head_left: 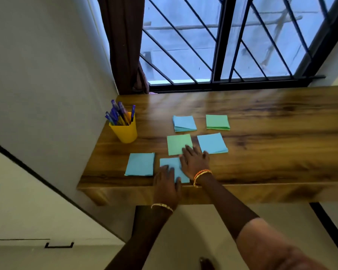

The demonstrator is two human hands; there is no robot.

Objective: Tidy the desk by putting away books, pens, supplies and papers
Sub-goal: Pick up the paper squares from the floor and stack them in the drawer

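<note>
Several small stacks of square paper lie on the wooden desk. A blue stack sits at the front edge, with my left hand resting flat on its near side and my right hand flat over its right side. My right fingertips reach onto a green stack behind it. Another blue stack lies to the left and one more blue stack to the right. At the back lie a blue stack and a green stack.
A yellow cup full of blue pens stands at the desk's left end against the wall. Behind the desk are a barred window and a brown curtain. A white cabinet stands lower left.
</note>
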